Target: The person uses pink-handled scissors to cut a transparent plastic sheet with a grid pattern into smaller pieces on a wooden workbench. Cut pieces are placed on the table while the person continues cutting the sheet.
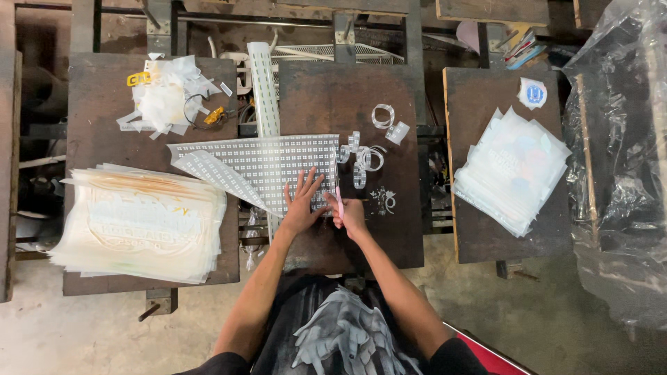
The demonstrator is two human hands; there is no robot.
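A clear film sheet printed with rows of small white squares lies across the dark middle board. My left hand presses flat on the sheet's lower right part, fingers spread. My right hand sits at the sheet's right edge, closed around a thin pink cutting tool held upright against the film. Curled cut strips of the same film lie just beyond my right hand.
A thick stack of printed film sheets covers the left board. A second stack rests on the right board. Film scraps and a yellow tool are at back left. A plastic-wrapped bulk stands at far right.
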